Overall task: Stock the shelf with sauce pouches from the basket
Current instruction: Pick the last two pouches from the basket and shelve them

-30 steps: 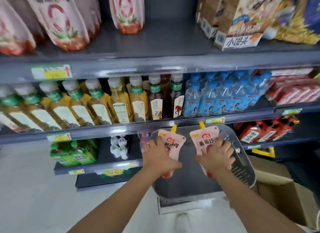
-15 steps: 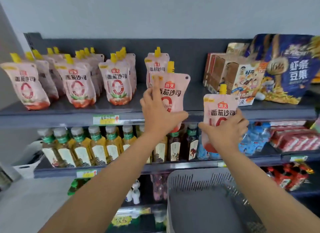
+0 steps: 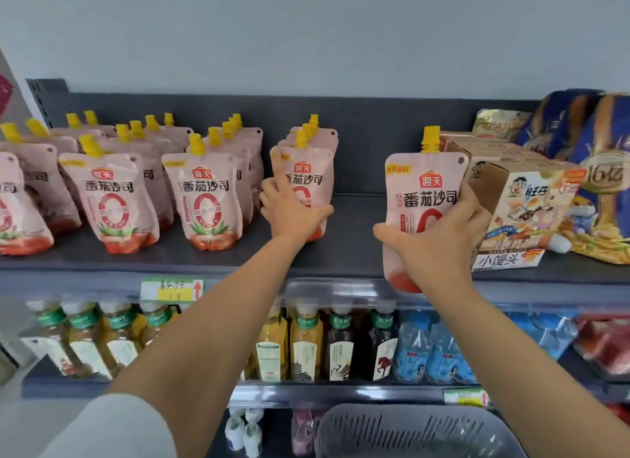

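Left pouch (image 3: 308,174): glossy pink, yellow spout, upright on dark shelf (image 3: 351,249), left hand (image 3: 293,208) wrapped round it.
Right pouch (image 3: 426,191): same soft plastic, gripped low by right hand (image 3: 439,239) at shelf edge.

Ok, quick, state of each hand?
Left hand: holding pink, yellow-capped sauce pouch on the dark shelf.
Right hand: gripping a second pink sauce pouch, not yet shelved.

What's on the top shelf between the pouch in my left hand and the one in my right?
Nothing; the head view shows only bare dark shelf between the left pouch and the right pouch.
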